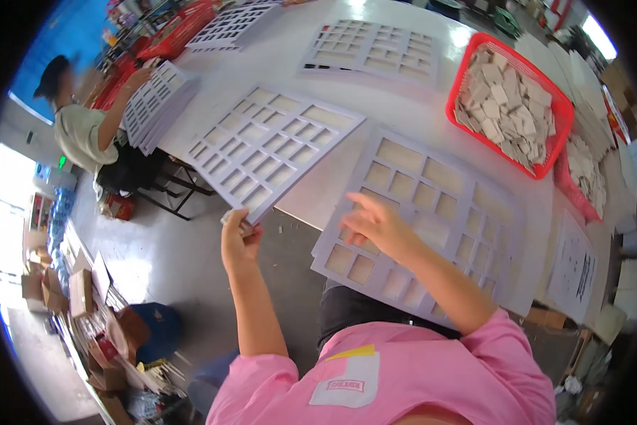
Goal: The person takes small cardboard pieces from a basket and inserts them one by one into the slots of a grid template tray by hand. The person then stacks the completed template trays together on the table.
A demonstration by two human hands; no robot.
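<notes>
My left hand [242, 241] is closed on the near corner of a pale lilac panel [295, 120] with rows of rectangular openings, and something small and whitish shows at its fingertips. This panel sticks out past the table edge. Above a second lilac panel [389, 164], which lies on at least one more at the table's near edge, hovers my right hand [376, 225]. Its fingers are apart and partly bent, with nothing seen in them. Whether the fingertips touch the panel I cannot tell.
A red basket [451, 106] full of small off-white pieces stands at the right on the white table [262, 60]. More panels [375, 48] lie toward the back. At the left, a seated person [84, 134] handles a stack of panels [155, 106]. A printed sheet [572, 269] lies at right.
</notes>
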